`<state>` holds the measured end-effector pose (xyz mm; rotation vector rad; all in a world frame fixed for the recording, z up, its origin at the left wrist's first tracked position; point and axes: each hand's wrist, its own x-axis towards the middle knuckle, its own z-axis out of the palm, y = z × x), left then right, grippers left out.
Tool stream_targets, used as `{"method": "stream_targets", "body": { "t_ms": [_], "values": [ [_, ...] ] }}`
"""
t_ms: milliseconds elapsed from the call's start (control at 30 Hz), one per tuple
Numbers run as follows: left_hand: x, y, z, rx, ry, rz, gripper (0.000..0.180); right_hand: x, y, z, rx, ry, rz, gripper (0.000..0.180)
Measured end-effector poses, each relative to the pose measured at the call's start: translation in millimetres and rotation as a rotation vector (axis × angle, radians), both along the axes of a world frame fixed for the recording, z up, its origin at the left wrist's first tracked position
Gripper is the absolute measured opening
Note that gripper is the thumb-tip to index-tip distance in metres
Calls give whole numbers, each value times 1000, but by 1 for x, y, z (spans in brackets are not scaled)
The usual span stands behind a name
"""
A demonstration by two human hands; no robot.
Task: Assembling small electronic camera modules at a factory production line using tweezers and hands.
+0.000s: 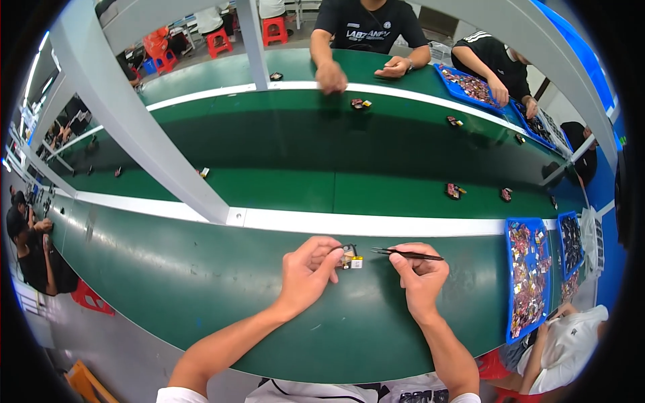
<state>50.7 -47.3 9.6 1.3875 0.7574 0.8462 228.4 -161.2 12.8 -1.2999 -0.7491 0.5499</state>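
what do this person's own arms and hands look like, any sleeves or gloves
Both forearms are bare from wrist to past the elbow. The left hand and right hand wear no gloves, and no rings, watch or wristband can be seen. Short white sleeves show at the lower edge of the picture, just above each elbow.

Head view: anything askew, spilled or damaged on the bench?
Nothing stands out. The left hand holds a small component above the green bench; the right hand holds black tweezers beside it. The parts in the blue tray stay inside it; none spilled.
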Motion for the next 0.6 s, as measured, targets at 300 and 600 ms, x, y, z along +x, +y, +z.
{"method": "stream_targets", "body": {
  "t_ms": [300,600],
  "values": [
    [6,0,-13,82,-21,-76,15,-9,-4,-13,-16,-237,47,11],
    [6,2,-10,74,157,-23,15,-14,0,-20,67,-249,66,15]
  ]
}}
